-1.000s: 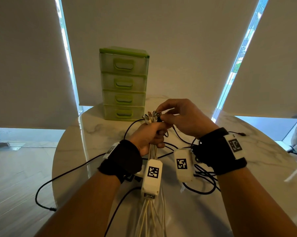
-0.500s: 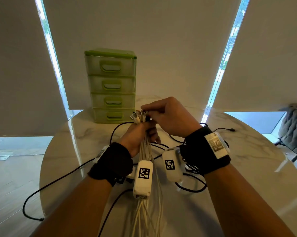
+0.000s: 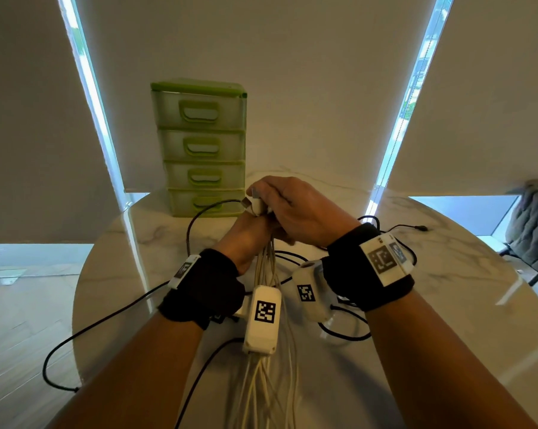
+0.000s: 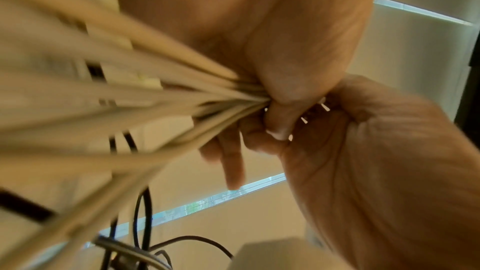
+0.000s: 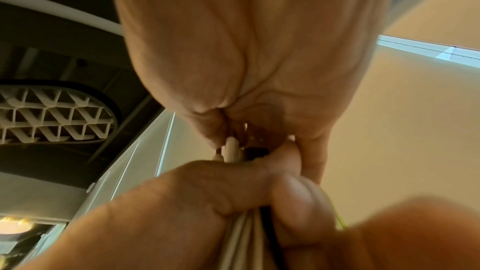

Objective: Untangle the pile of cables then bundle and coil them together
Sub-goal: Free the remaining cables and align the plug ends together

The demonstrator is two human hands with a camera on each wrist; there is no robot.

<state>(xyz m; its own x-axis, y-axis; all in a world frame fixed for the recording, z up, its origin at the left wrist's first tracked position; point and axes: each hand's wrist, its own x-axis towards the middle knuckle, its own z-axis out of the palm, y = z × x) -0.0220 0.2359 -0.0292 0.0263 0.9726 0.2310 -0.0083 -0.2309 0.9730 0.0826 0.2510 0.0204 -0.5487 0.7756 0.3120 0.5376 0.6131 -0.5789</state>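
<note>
a: head view first — what's up?
b: the left hand grips a bunch of white cables above the marble table; the right hand closes over their plug ends. black cables sprawl on the table, and a green drawer unit stands behind.
a: left wrist view?
b: blurred, but the white cables fan out from the left fist, fingers wrapped tight; the right hand touches it.
a: right wrist view?
b: the right hand seems to pinch the plug ends just above the left hand.
</note>
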